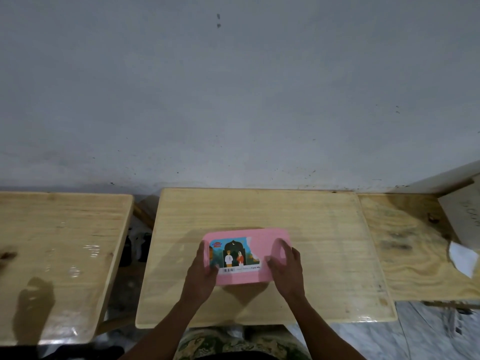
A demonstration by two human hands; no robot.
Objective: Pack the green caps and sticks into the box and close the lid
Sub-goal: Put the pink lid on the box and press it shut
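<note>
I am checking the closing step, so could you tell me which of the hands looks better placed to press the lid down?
Probably the right hand: it lies flat on the pink box's lid, while the left hand grips its edge.

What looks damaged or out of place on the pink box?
The picture label on the pink box is torn along its right edge, leaving a ragged white border. Otherwise the lid sits flat, with the left hand and right hand at its sides.
</note>
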